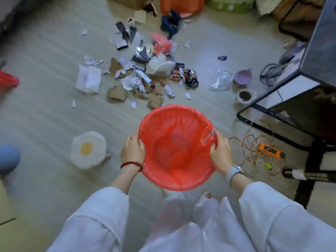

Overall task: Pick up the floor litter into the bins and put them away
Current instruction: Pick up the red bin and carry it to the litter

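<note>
Above the pale floor [45, 110], a round bin [175, 182] lined with thin crinkled red plastic is held at its rim, nothing visible inside. Left hand [132, 151] grips the left edge, right hand [221, 153] pinches liner at the right. Torn cardboard, foil and paper litter [138, 77] is scattered just beyond; bare floor lies left.

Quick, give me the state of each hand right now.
Left hand: grips the left rim of the red-lined bin.
Right hand: grips the bin's right rim.
</note>
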